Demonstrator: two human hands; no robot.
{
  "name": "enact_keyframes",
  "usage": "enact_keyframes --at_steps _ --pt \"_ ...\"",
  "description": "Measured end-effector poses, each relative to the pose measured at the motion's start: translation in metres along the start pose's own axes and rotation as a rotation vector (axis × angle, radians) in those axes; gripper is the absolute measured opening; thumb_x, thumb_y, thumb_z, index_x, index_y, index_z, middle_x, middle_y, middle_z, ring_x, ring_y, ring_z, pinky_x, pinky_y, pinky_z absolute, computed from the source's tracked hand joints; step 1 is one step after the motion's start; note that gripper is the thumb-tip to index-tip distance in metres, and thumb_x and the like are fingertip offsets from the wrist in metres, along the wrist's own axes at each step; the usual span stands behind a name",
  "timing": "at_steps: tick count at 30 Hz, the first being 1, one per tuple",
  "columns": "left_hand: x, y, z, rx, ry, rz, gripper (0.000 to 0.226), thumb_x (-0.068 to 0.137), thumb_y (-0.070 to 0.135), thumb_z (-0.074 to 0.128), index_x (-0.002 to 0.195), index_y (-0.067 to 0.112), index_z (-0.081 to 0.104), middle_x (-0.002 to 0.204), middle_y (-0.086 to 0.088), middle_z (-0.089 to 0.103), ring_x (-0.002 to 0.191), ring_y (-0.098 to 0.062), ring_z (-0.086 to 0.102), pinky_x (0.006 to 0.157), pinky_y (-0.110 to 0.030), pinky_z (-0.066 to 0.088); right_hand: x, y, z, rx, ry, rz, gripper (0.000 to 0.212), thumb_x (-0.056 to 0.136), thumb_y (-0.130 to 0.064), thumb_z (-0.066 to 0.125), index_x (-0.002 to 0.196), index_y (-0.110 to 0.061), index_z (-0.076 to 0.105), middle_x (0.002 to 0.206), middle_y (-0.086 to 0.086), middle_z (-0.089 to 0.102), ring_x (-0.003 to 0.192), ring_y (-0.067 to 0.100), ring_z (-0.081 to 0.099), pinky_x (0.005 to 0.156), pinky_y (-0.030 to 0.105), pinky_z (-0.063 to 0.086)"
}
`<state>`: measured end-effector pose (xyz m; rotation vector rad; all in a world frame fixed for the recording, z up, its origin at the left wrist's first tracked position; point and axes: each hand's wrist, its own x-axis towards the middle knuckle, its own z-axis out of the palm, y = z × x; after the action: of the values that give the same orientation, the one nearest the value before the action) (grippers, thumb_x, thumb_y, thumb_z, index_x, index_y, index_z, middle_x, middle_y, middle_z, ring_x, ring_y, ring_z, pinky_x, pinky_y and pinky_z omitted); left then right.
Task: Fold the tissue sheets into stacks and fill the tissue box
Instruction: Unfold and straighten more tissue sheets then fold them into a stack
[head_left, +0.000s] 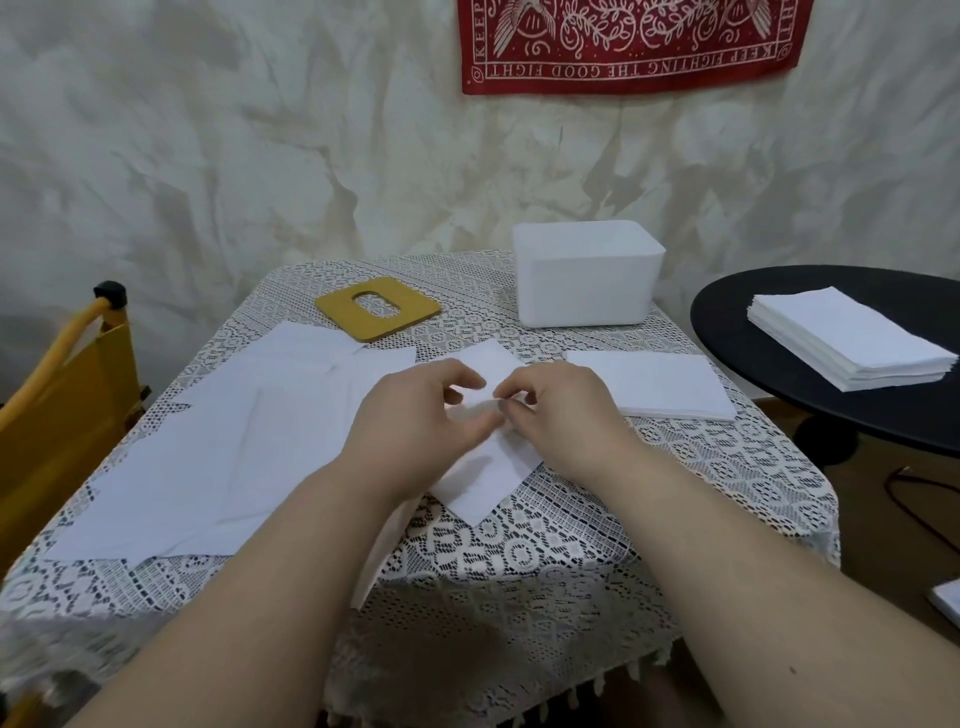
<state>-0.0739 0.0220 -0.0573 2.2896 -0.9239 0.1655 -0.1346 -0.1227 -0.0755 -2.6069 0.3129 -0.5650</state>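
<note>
Both hands work over the centre of the table (571, 519), which is covered by a white lace cloth. The left hand (415, 415) has its fingers curled, with thumb and fingertips pinching a raised fold of the tissue sheet (483, 483). The right hand (558, 410) mirrors it: fingers curled, thumb and forefinger pinching the same fold just beside the left fingertips. The 2 hands nearly touch at the pinch point. The sheet lies turned like a diamond, its near corner pointing toward the person, its far corner showing beyond the knuckles.

To the left of the hands, unfolded sheets (218, 457) lie spread flat and overlapping on the cloth. To the right, a folded stack (660, 384) rests flat on the table, apart from the hands. The white tissue box (587, 275) stands open at the far edge of the table. Its yellow lid (376, 309), with an oval slot, lies flat to the left of the box. A thicker tissue pile (847, 338) sits on a black round side table (753, 374) at the right.
</note>
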Motion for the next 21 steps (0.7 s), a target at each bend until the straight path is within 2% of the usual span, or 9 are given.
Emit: enact_keyframes --at_steps 2,5,9,11,13,17,21 --pt "0.001 0.002 -0.001 0.058 0.018 0.034 0.014 0.082 0.038 0.067 0.095 0.033 0.066 0.086 0.020 0.061 0.088 -0.004 0.059 0.077 -0.024 0.043 0.001 -0.006 0.000 0.027 0.036 -0.016 0.016 0.090 -0.025 0.058 0.100 -0.026 0.071 0.096 -0.002 0.069 0.092 0.017 0.059 0.082 0.033 0.046" --pt "0.005 0.002 -0.004 0.118 0.144 0.052 0.011 0.086 0.030 0.063 0.092 0.027 0.072 0.093 0.010 0.069 0.088 -0.013 0.061 0.078 -0.031 0.047 0.000 -0.009 -0.003 0.079 0.089 0.012 0.014 0.090 -0.025 0.059 0.099 -0.024 0.070 0.093 -0.005 0.069 0.087 0.016 0.060 0.080 0.032 0.046" --pt "0.008 -0.001 -0.011 0.067 0.331 0.140 0.010 0.086 0.027 0.066 0.091 0.024 0.074 0.091 0.009 0.069 0.086 -0.015 0.058 0.072 -0.026 0.039 0.001 0.001 -0.003 0.122 0.136 0.076 0.016 0.088 -0.021 0.061 0.101 -0.021 0.069 0.092 -0.003 0.069 0.088 0.018 0.061 0.079 0.029 0.045" --pt "0.010 -0.004 -0.013 0.072 0.398 0.160 0.010 0.087 0.028 0.066 0.092 0.026 0.074 0.093 0.009 0.067 0.082 -0.015 0.056 0.070 -0.026 0.037 0.003 0.004 -0.003 0.174 0.216 0.095 0.013 0.088 -0.018 0.062 0.096 -0.017 0.071 0.089 -0.001 0.070 0.086 0.019 0.062 0.079 0.029 0.045" --pt "0.014 -0.004 -0.012 0.060 0.443 0.107 0.013 0.089 0.029 0.063 0.096 0.027 0.074 0.096 0.009 0.064 0.078 -0.010 0.052 0.067 -0.025 0.034 0.005 0.004 -0.006 0.211 0.347 0.069 0.011 0.086 -0.014 0.063 0.094 -0.014 0.072 0.089 0.001 0.071 0.085 0.020 0.064 0.081 0.032 0.048" --pt "0.026 0.011 0.009 -0.038 0.475 0.053 0.013 0.088 0.023 0.063 0.097 0.023 0.073 0.095 0.008 0.064 0.080 -0.015 0.059 0.070 -0.023 0.036 0.005 0.013 -0.020 0.232 0.584 -0.032 0.015 0.081 -0.004 0.062 0.091 -0.007 0.072 0.093 0.007 0.070 0.083 0.023 0.066 0.080 0.041 0.054" --pt "0.038 0.035 0.044 -0.195 0.389 0.099 0.012 0.086 0.014 0.065 0.094 0.018 0.073 0.096 0.005 0.068 0.083 -0.012 0.061 0.078 -0.019 0.042 -0.006 0.043 -0.045 0.195 0.677 0.022 0.017 0.082 -0.001 0.061 0.094 -0.003 0.073 0.105 0.009 0.069 0.100 0.022 0.064 0.091 0.042 0.051"
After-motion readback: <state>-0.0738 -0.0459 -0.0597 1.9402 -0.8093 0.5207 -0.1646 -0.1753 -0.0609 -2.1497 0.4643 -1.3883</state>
